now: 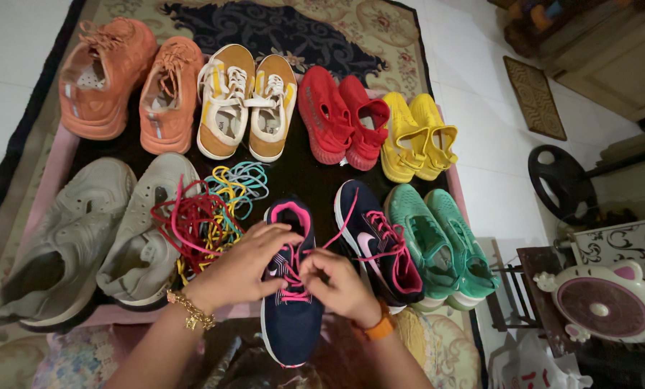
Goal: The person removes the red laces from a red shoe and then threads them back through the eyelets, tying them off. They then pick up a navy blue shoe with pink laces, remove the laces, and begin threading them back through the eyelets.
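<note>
Both hands, left hand (247, 263) and right hand (340, 284), pinch the pink lace (291, 268) of a navy shoe (290, 302) lying nearest on the mat (293, 176), laced partway, its navy partner (376, 241) beside it already threaded.

navy shoe (291, 317): matt knit cloth | pink lace (291, 277): woven cord | bracelet (190, 310): shiny gold metal | rug (380, 29): patterned pile

Dim indoor light, warped wide-angle edges
</note>
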